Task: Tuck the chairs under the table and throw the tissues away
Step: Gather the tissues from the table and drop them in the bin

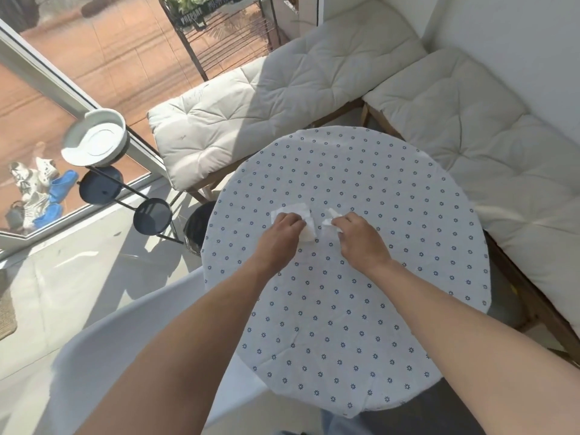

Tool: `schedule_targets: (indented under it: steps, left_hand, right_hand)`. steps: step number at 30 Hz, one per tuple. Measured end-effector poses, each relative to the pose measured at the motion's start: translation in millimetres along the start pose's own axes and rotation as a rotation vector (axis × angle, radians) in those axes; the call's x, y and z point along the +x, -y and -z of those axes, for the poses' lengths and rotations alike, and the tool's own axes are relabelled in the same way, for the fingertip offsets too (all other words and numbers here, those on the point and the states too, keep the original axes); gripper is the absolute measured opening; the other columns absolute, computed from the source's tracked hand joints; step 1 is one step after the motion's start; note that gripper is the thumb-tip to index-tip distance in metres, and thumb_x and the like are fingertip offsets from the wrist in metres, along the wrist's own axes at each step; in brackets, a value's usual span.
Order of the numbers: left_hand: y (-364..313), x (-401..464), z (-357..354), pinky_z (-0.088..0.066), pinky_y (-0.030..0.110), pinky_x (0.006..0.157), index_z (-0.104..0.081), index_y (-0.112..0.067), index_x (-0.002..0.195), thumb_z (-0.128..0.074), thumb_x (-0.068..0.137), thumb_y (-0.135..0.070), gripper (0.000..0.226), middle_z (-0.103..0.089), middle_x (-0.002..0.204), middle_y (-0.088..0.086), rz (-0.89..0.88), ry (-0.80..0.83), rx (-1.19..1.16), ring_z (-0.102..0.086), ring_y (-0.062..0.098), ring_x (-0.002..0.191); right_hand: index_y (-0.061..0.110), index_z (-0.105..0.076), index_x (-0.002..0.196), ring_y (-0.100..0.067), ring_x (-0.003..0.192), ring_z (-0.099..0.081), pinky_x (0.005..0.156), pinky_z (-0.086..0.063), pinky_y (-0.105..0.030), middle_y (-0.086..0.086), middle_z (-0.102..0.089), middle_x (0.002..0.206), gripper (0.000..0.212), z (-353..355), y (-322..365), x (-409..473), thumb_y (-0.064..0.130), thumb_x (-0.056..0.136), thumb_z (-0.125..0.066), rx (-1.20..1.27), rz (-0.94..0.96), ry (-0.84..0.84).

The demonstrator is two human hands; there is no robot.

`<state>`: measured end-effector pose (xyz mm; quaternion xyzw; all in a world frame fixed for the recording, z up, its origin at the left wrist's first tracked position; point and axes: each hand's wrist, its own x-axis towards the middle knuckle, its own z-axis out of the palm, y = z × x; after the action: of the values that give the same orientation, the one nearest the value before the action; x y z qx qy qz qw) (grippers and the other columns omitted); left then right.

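Observation:
A round table carries a white cloth dotted with small blue flowers. Near its middle lie two white tissues. My left hand rests on the larger tissue, fingers curled over it. My right hand pinches the smaller crumpled tissue at its fingertips. A white moulded chair stands at the table's near left, its seat partly under the table edge and under my left forearm.
Cushioned benches line the far and right sides of the table. A dark bin sits on the floor left of the table. A black plant stand with a white pot stands by the glass door.

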<state>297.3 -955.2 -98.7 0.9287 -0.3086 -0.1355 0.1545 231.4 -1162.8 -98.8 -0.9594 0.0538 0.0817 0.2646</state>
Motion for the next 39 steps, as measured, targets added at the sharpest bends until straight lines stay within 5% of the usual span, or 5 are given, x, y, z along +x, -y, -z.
schedule_targets:
  steps: [6, 10, 13, 28, 39]
  left_hand:
    - [3.8, 19.0, -21.5, -0.018, 0.066, 0.126, -0.024, -0.017, 0.162, -0.053, 0.100, -0.007, 0.068, -0.001, 0.176, 0.015, 0.115, 0.302, 0.151, 0.003, 0.045, 0.161]
    - [15.3, 9.0, -22.5, -0.056, 0.056, 0.100, -0.052, -0.005, 0.143, -0.055, 0.098, 0.007, 0.047, -0.041, 0.158, 0.016, 0.042, 0.214, 0.153, -0.031, 0.039, 0.148]
    - [34.4, -0.7, -14.1, -0.062, 0.048, 0.080, -0.062, -0.002, 0.129, -0.059, 0.094, 0.009, 0.037, -0.060, 0.134, 0.012, -0.035, 0.213, 0.204, -0.047, 0.031, 0.127]
    - [173.3, -114.3, 105.9, -0.057, 0.046, 0.074, -0.067, -0.005, 0.112, -0.055, 0.095, 0.006, 0.023, -0.062, 0.112, 0.005, -0.141, 0.098, 0.173, -0.053, 0.028, 0.111]
    - [250.1, -169.0, 161.1, -0.055, 0.050, 0.088, -0.068, -0.004, 0.122, -0.053, 0.096, 0.003, 0.030, -0.062, 0.129, 0.009, -0.036, 0.069, 0.213, -0.054, 0.032, 0.121]
  right_hand:
    - [0.007, -0.063, 0.130, -0.033, 0.108, -0.060, 0.083, -0.055, -0.046, -0.013, -0.061, 0.121, 0.034, -18.9, 6.6, -8.5, 0.001, 0.098, -0.054, 0.042, -0.053, 0.009]
    - [0.008, -0.062, 0.131, -0.032, 0.106, -0.061, 0.081, -0.055, -0.044, -0.011, -0.061, 0.122, 0.034, -25.8, 14.9, -10.6, 0.002, 0.099, -0.055, 0.034, -0.070, 0.007]
    - [0.008, -0.062, 0.133, -0.032, 0.106, -0.061, 0.081, -0.055, -0.043, -0.012, -0.061, 0.124, 0.034, -30.6, 32.5, -13.0, 0.004, 0.100, -0.054, 0.038, -0.092, -0.012]
    - [0.008, -0.062, 0.133, -0.034, 0.102, -0.064, 0.080, -0.058, -0.047, -0.013, -0.062, 0.123, 0.035, -70.9, 206.2, -44.7, 0.002, 0.099, -0.054, 0.036, -0.171, -0.128]
    - [0.013, -0.062, 0.133, -0.030, 0.104, -0.064, 0.081, -0.054, -0.038, -0.009, -0.062, 0.123, 0.035, -94.1, 291.8, -6.8, 0.006, 0.100, -0.055, -0.014, -0.059, -0.123]
